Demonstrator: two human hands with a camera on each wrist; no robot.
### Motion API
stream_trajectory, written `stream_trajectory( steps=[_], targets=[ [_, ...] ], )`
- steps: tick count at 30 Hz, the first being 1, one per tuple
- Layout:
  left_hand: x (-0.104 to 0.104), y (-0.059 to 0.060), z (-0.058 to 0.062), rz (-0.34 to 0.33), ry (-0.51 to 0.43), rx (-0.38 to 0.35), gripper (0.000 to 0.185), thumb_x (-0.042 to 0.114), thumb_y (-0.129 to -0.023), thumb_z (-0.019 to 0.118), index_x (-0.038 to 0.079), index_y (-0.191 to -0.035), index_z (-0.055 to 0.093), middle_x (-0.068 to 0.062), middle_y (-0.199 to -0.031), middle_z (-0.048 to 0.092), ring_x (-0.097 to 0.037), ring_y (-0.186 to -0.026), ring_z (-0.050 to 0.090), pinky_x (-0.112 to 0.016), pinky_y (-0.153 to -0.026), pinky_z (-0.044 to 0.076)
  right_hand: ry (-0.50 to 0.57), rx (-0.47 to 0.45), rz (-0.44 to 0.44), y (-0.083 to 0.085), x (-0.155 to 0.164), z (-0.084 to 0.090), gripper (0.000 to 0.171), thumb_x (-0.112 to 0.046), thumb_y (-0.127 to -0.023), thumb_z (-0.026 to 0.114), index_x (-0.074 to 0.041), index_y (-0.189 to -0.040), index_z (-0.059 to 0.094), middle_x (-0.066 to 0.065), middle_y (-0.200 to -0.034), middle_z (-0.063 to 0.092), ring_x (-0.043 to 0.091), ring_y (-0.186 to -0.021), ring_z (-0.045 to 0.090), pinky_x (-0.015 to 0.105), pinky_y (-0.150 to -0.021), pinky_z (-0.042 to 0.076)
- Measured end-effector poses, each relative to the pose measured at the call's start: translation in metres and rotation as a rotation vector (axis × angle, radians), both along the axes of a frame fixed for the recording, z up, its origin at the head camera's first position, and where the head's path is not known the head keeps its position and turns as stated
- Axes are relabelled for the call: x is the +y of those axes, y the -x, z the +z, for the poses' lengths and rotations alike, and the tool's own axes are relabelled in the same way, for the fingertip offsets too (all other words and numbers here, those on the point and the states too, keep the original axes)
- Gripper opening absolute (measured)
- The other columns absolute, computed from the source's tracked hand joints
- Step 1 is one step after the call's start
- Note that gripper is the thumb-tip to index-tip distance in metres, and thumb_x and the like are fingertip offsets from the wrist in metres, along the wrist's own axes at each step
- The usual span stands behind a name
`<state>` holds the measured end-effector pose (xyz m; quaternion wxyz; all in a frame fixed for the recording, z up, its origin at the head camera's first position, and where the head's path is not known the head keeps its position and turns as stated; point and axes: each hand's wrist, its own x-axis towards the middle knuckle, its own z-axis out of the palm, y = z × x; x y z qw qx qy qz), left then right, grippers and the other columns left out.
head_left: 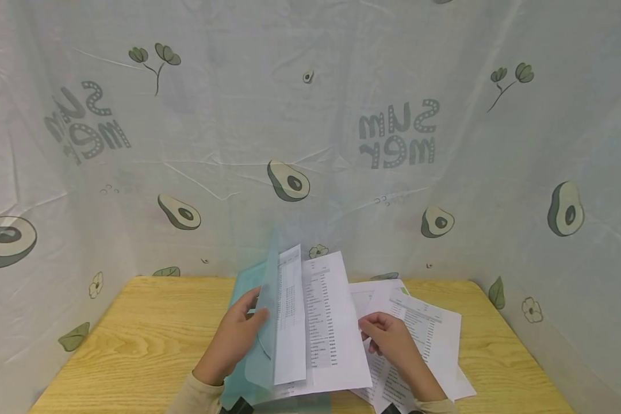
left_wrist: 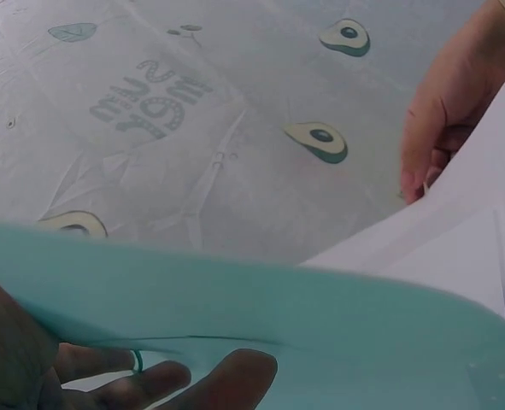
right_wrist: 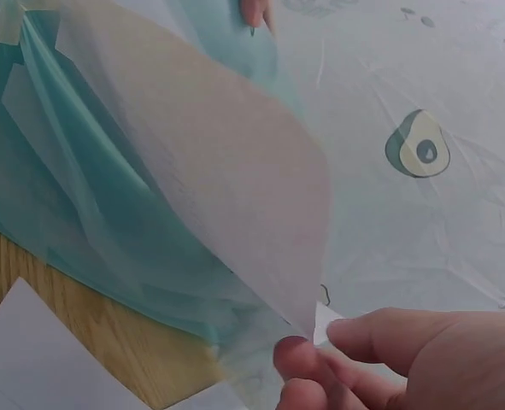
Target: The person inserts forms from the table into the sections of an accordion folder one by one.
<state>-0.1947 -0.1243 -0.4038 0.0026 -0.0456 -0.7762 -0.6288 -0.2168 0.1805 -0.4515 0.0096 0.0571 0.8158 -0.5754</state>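
My left hand point(head_left: 235, 333) grips the raised cover of a translucent teal document folder point(head_left: 266, 348), thumb and fingers on either side of it. Inside the folder stands a narrow printed paper point(head_left: 291, 359) with a wider printed sheet point(head_left: 344, 328) to its right. My right hand point(head_left: 393, 339) pinches the right edge of that wider sheet between thumb and fingers. The right wrist view has this sheet point(right_wrist: 226, 145) bowed out from the folder point(right_wrist: 98, 205), its corner in the fingertips. In the left wrist view the teal cover point(left_wrist: 320, 316) crosses in front of the left fingers.
Several loose printed sheets point(head_left: 447, 351) overlap on the wooden table point(head_left: 129, 345) under and beyond my right hand. Behind the table hangs a pale curtain point(head_left: 238, 115) with avocado prints, close to the table's back edge.
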Motion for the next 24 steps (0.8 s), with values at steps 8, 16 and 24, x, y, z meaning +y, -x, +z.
stream_trajectory(
  steps=[8, 16, 24],
  targets=[
    [-0.001, 0.000, 0.000, 0.004, 0.002, 0.004, 0.054, 0.011, -0.105, 0.055, 0.002, -0.156, 0.040, -0.020, -0.143, 0.054, -0.033, -0.119, 0.061, -0.047, -0.089, 0.056, -0.011, -0.018, 0.040, -0.002, 0.001, -0.001, 0.014, -0.014, -0.097, 0.068, -0.002, -0.101, 0.073, 0.004, -0.076, 0.070, 0.015, -0.060, 0.054, 0.022, -0.054, 0.042],
    [0.000, 0.000, 0.000, -0.003, -0.007, 0.009, 0.054, 0.010, -0.105, 0.055, 0.001, -0.156, 0.040, -0.021, -0.142, 0.054, -0.033, -0.117, 0.061, -0.047, -0.087, 0.056, -0.020, -0.003, 0.053, 0.000, -0.006, -0.010, 0.014, -0.016, -0.096, 0.070, -0.002, -0.099, 0.073, 0.004, -0.074, 0.067, 0.016, -0.058, 0.053, 0.023, -0.052, 0.041],
    [0.003, 0.000, -0.002, -0.002, 0.026, 0.013, 0.055, 0.013, -0.106, 0.056, 0.001, -0.157, 0.039, -0.021, -0.144, 0.053, -0.030, -0.117, 0.061, -0.047, -0.090, 0.055, -0.011, 0.010, 0.105, -0.001, -0.019, -0.017, 0.015, -0.016, -0.097, 0.070, -0.002, -0.100, 0.071, 0.003, -0.074, 0.068, 0.015, -0.058, 0.053, 0.023, -0.053, 0.043]
  ],
)
